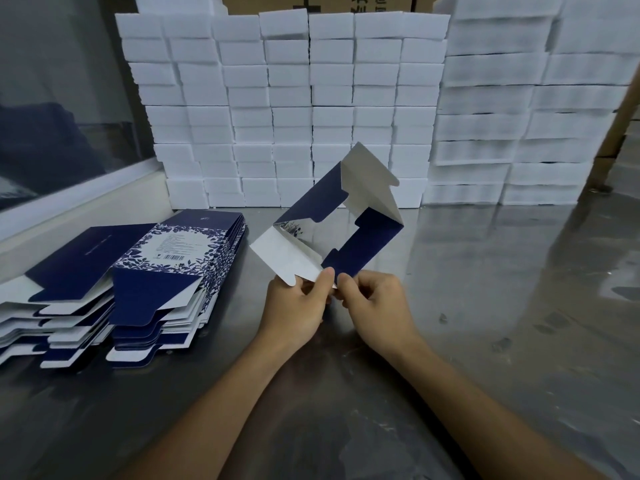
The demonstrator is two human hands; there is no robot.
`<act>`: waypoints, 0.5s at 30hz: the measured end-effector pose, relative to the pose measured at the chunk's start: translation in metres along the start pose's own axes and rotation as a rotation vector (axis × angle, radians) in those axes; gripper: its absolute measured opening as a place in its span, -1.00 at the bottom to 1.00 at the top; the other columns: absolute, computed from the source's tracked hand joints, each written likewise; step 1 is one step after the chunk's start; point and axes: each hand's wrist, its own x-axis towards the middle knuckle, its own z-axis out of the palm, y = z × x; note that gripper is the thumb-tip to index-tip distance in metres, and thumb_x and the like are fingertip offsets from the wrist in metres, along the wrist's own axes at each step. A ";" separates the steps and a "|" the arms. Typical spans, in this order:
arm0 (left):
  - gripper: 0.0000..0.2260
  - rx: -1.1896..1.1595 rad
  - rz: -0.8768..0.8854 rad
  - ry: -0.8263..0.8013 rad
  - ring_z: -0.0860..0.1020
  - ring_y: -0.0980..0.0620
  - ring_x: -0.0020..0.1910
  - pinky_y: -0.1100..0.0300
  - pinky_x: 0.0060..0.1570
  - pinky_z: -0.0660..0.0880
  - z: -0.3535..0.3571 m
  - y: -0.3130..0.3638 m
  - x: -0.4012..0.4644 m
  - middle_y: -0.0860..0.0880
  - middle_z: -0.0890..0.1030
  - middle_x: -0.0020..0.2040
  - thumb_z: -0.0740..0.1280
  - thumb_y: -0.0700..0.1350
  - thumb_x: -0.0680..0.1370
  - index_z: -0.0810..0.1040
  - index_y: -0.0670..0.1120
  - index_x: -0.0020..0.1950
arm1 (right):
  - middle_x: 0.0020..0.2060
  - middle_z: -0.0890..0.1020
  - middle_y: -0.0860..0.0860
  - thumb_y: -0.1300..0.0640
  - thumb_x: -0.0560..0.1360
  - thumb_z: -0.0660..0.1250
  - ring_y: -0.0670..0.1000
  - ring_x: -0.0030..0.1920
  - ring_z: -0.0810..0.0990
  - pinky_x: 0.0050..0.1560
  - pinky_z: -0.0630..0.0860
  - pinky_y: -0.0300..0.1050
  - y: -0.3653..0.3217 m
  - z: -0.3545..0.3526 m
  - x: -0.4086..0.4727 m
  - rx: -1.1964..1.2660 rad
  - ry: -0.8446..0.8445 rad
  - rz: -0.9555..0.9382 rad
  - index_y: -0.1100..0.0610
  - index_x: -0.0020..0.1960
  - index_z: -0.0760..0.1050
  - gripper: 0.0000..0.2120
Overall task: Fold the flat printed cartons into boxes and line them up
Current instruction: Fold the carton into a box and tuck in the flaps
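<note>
Left hand [300, 299] and right hand [372, 299] pinch opened carton [363, 244] at near corner (right of flat stack [166, 271]). Risk: thin pinch slips, tube collapses flat.

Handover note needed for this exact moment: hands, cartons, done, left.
Left hand: pinches the near corner of the opened carton, thumb on a white flap.
Right hand: pinches the same corner from the other side.
Carton is held up above the metal table, opened into a sleeve, end flaps unfolded.
Flat cartons lie in stacks at the left of the table.
Done: one carton opened up; no finished printed box lined up in view.
Left: fold and tuck its flaps, set it down, then work through the stacks.
</note>
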 end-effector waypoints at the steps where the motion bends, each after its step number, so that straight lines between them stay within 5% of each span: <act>1: -0.78 0.008 0.003 -0.001 0.60 0.19 -0.37 0.30 -0.37 0.53 0.000 -0.001 0.000 0.14 0.66 -0.32 0.33 -0.05 0.58 0.61 0.03 -0.27 | -0.34 0.64 0.16 0.09 0.62 0.30 0.11 -0.27 0.60 -0.16 0.57 0.09 0.000 0.000 0.001 0.007 0.000 0.004 0.25 -0.28 0.60 -0.63; 8: -0.71 0.035 -0.013 0.035 0.58 0.21 -0.42 0.23 -0.32 0.48 -0.007 -0.003 0.005 0.11 0.66 -0.36 0.33 -0.08 0.58 0.58 0.00 -0.36 | -0.40 0.62 0.03 -0.04 0.61 0.33 -0.12 -0.41 0.52 -0.30 0.50 -0.13 -0.002 -0.012 0.005 0.113 0.114 0.026 0.17 -0.31 0.63 -0.59; 15: -0.63 0.010 -0.019 0.001 0.60 0.17 -0.39 0.18 -0.28 0.47 -0.008 -0.004 0.006 0.08 0.67 -0.37 0.34 -0.09 0.57 0.62 0.09 -0.44 | -0.39 0.64 0.05 -0.01 0.62 0.30 0.00 -0.35 0.58 -0.29 0.52 -0.11 0.001 -0.018 0.010 0.139 0.201 0.041 0.22 -0.29 0.61 -0.59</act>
